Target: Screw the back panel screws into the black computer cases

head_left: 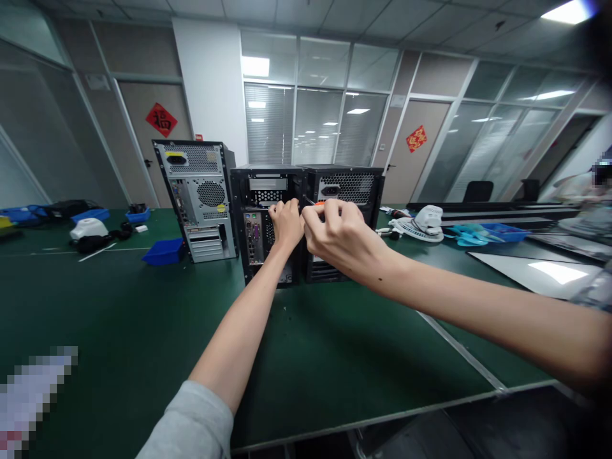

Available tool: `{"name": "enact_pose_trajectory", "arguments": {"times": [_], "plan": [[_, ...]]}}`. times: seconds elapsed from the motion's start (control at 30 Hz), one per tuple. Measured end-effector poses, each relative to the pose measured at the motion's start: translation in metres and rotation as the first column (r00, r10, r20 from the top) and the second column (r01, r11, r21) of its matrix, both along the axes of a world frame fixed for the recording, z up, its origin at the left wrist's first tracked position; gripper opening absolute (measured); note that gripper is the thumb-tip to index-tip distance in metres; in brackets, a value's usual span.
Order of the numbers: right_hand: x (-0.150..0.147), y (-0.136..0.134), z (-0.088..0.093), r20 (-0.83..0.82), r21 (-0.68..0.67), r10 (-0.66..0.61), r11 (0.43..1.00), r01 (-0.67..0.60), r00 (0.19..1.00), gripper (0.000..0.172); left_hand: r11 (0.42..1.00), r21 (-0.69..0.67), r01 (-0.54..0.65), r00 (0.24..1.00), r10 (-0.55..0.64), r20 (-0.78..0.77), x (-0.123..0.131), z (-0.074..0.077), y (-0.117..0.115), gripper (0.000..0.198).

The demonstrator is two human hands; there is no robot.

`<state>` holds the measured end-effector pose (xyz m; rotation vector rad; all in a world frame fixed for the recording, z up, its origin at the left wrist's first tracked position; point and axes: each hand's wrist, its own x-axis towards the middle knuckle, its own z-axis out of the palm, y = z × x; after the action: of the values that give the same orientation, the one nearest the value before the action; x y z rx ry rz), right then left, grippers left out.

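Observation:
Three computer cases stand on the green table with their back panels toward me. My left hand (287,224) is at the open upper back of the middle black computer case (241,223), fingers curled against its frame near the right edge. Part of the fingertips is hidden inside. My right hand (337,233) is closed around a screwdriver (320,204) with an orange handle; only a bit of handle and a thin shaft show, pointing left toward that case's edge. Behind my right hand is another black computer case (351,186). To the left stands a silver-backed computer case (201,191).
A blue tray (164,252) lies left of the cases, with a white device (90,228) farther left. On the right are a white fan-like object (425,223), light-blue gloves (466,234) and a flat glossy panel (530,271). A person (581,197) is at the far right.

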<state>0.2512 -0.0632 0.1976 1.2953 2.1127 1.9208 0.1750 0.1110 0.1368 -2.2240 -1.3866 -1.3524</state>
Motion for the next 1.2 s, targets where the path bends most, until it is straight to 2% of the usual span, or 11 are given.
{"name": "enact_pose_trajectory", "arguments": {"times": [0.2, 0.3, 0.53, 0.73, 0.87, 1.0, 1.13, 1.2], "plan": [[0.007, -0.001, -0.012, 0.094, 0.074, 0.017, 0.997, -0.024, 0.995, 0.039, 0.996, 0.029, -0.083, 0.996, 0.084, -0.033, 0.002, 0.001, -0.004, 0.020], [0.008, 0.000, -0.015, 0.062, 0.096, 0.012, 0.995, -0.018, 0.998, 0.040, 0.994, 0.043, -0.096, 0.994, 0.097, -0.040, 0.002, 0.000, -0.005, 0.022], [0.009, 0.002, -0.017, 0.127, 0.172, -0.080, 0.983, 0.057, 0.989, 0.041, 0.991, 0.076, -0.110, 0.993, 0.114, -0.044, 0.001, -0.001, -0.006, 0.023], [0.004, 0.001, 0.000, 0.031, 0.068, -0.031, 0.997, 0.029, 0.999, 0.039, 0.993, 0.060, -0.105, 0.993, 0.108, -0.041, 0.002, -0.001, -0.003, 0.019], [0.002, 0.002, 0.017, -0.109, -0.013, -0.004, 1.000, 0.003, 0.994, 0.036, 0.993, 0.076, -0.094, 0.994, 0.098, -0.043, 0.002, -0.002, -0.002, 0.020], [0.004, 0.005, 0.022, -0.228, -0.040, 0.020, 0.999, -0.030, 0.973, 0.032, 0.991, 0.097, -0.093, 0.995, 0.096, -0.026, 0.003, -0.003, -0.001, 0.020], [0.004, 0.003, 0.026, -0.230, -0.034, -0.005, 0.999, -0.002, 0.973, 0.034, 0.990, 0.092, -0.105, 0.994, 0.107, -0.018, 0.003, -0.004, -0.001, 0.021], [0.003, 0.001, 0.030, -0.218, -0.052, -0.063, 0.997, 0.053, 0.974, 0.036, 0.990, 0.094, -0.108, 0.994, 0.110, -0.017, 0.003, -0.003, -0.002, 0.021]]}}
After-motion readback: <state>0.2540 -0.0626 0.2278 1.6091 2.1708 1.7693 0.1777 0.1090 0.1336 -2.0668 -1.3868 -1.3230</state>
